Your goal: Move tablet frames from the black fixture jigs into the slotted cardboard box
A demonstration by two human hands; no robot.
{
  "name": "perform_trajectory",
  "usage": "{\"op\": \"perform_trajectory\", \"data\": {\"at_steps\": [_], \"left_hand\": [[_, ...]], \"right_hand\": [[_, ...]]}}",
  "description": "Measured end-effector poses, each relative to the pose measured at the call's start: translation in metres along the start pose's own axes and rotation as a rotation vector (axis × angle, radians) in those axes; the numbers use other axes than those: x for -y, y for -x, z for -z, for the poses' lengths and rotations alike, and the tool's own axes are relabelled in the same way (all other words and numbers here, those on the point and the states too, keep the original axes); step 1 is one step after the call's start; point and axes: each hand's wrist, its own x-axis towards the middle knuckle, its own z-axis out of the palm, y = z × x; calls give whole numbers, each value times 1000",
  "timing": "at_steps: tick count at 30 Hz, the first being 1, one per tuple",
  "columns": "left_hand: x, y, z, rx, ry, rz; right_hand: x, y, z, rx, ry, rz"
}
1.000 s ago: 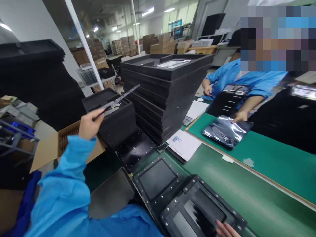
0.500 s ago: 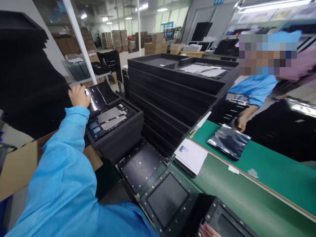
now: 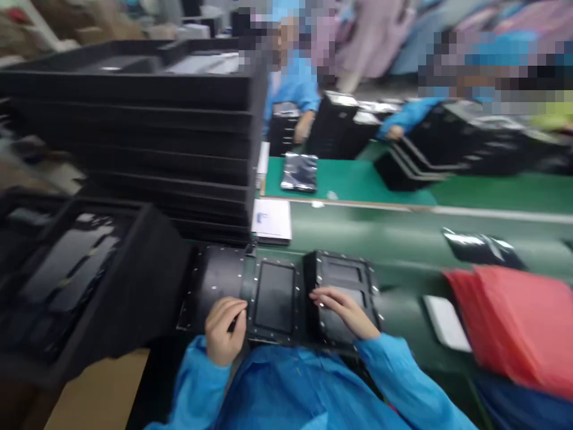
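My left hand [image 3: 226, 330] hovers at the lower part of a black panel with light studs [image 3: 221, 278], its fingers curled towards the thumb and no object visible in them. My right hand [image 3: 344, 307] lies with stretched fingers over the left side of a black hinged lid [image 3: 344, 272], which has recessed rectangles. Between the hands is a black fixture plate [image 3: 275, 295] with a framed rectangular recess. To the left, a black foam tray [image 3: 143, 233] holds a tablet-like device with exposed inner parts [image 3: 76, 263]; blur softens its details.
Tall stacked black trays [image 3: 179, 137] rise at the back left. White paper [image 3: 271, 220] lies behind the fixture. At right are red sheets [image 3: 523, 322], a white block [image 3: 446, 322] and a shiny dark film [image 3: 483, 248]. Co-workers stand across the green bench [image 3: 358, 179], near a silvery bag [image 3: 299, 172].
The view has swung right. My left hand has left the dark film at the foam tray and come to the fixture. My right hand, previously at the frame's bottom edge, now shows fully.
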Motion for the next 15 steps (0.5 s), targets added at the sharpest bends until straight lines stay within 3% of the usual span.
{"op": "perform_trajectory", "data": {"at_steps": [2, 4, 7, 9, 12, 15], "left_hand": [[-9, 17, -75, 131, 110, -22], [-23, 36, -127, 300, 180, -38], [-42, 54, -163, 540, 211, -120], [-51, 57, -178, 617, 169, -160], [-67, 50, -214, 617, 58, -166], [-87, 43, -269, 547, -104, -120]], "right_hand": [[-2, 6, 17, -21, -22, 36], [-12, 17, 42, -71, -48, 63], [-41, 34, 87, -174, -128, 89], [-64, 40, 123, -233, -223, 90], [-94, 28, 185, -281, -456, 85], [-109, -14, 256, -367, -841, 84]]}}
